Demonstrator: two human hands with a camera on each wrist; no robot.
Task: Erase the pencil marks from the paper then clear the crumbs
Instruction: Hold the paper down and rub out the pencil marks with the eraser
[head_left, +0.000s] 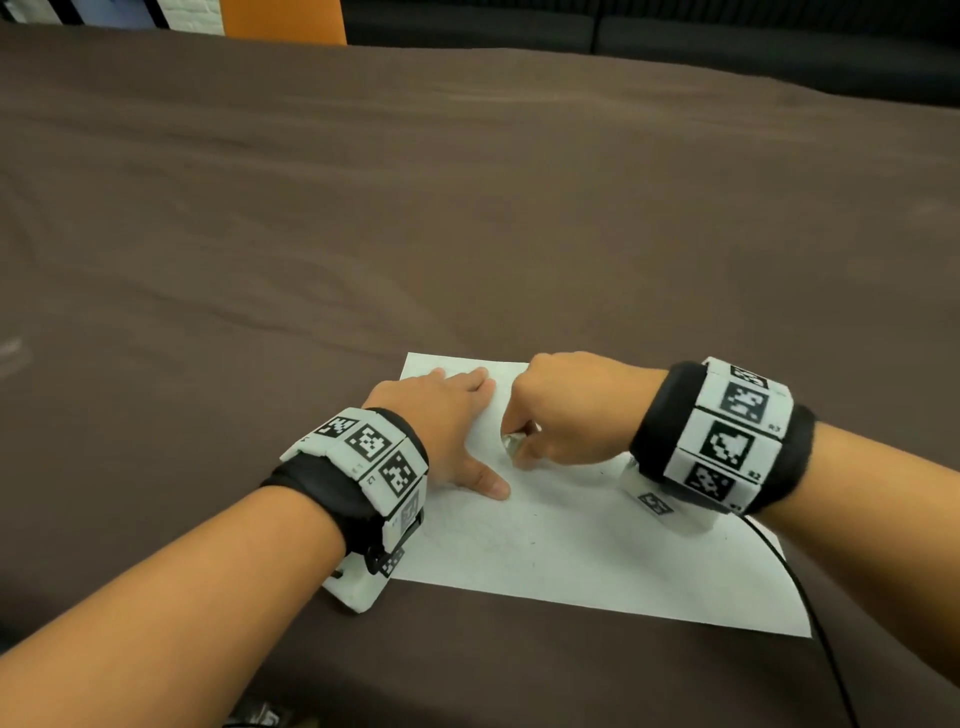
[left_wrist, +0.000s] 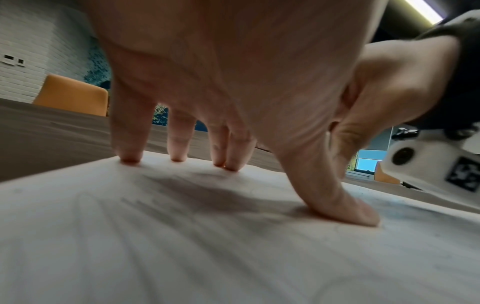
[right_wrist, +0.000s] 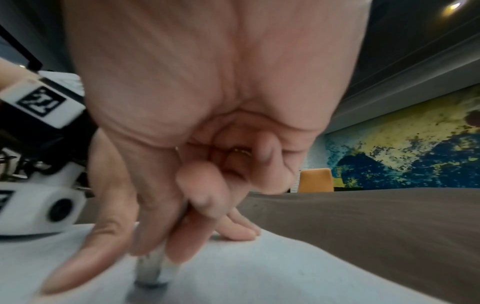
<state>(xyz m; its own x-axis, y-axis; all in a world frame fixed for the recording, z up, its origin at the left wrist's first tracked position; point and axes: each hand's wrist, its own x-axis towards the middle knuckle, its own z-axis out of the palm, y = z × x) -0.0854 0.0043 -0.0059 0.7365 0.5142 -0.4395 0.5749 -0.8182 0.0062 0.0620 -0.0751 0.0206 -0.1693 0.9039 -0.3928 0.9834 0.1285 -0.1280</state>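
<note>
— Right wrist view: what does the right hand grip?
— Its fingers pinch an eraser, tip down on the paper.
— And the left hand?
— Just beside it, fingers straight and spread, pressing the paper onto the brown table.

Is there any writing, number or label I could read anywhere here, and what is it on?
None can be read for certain.
Right wristband: tiny characters beside the black-and-white square patterns, too small to read.
Left wristband: the same, too small.
Paper: faint pencil marks only, no words.
Eraser: blurred, no label visible.
</note>
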